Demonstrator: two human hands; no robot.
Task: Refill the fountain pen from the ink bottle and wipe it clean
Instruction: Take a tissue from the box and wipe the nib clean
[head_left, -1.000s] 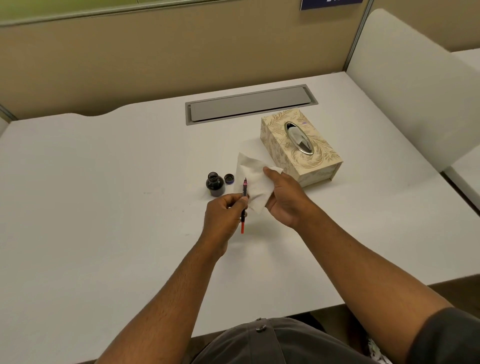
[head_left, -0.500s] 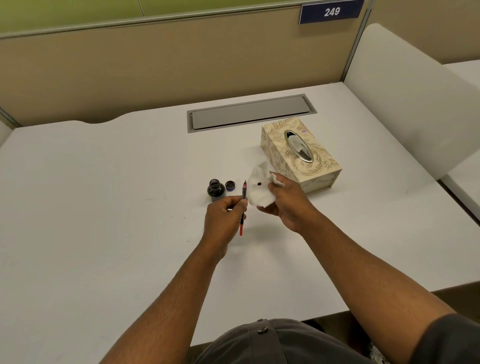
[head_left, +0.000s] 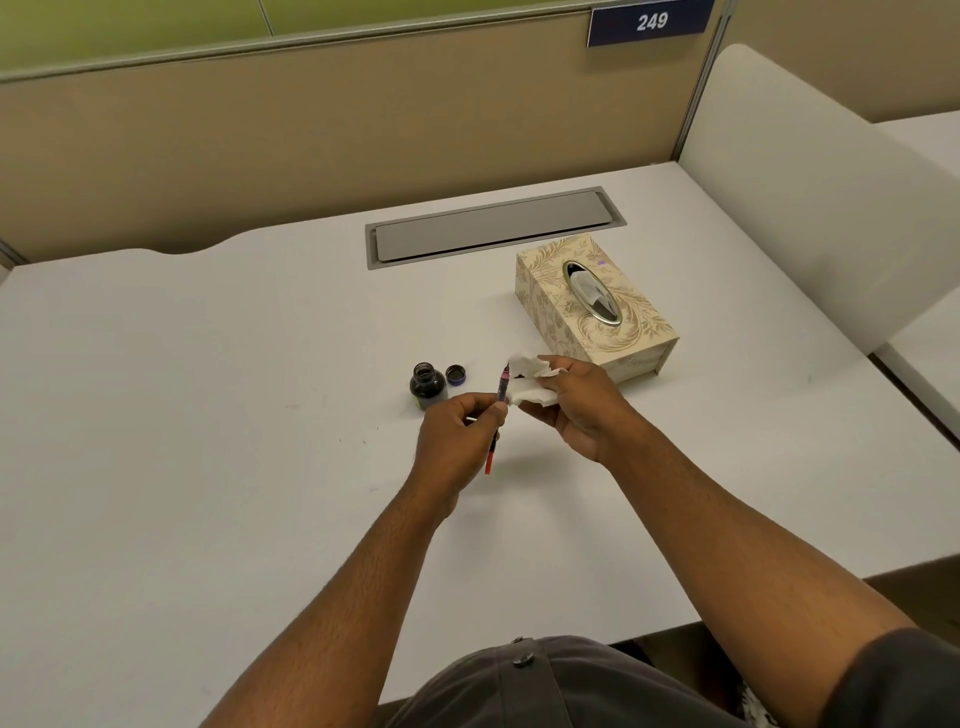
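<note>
White tissue (head_left: 530, 385), bunched in the right hand (head_left: 579, 408), presses against the nib end of the pen (head_left: 497, 415), which the left hand (head_left: 460, 434) pinches upright above the surface (head_left: 208, 395), likely to blot ink, beside the open bottle (head_left: 427, 386).

On the white worktop (head_left: 208, 415), the left hand (head_left: 457, 436) pinches a red fountain pen (head_left: 497, 415) upright. At its 3 o'clock, the right hand (head_left: 582, 405) presses a crumpled tissue (head_left: 530, 384) against the nib end. The open ink bottle (head_left: 427, 385) and its cap (head_left: 455, 374) stand at 10 o'clock, the tissue box (head_left: 592, 306) at 2 o'clock.
</note>
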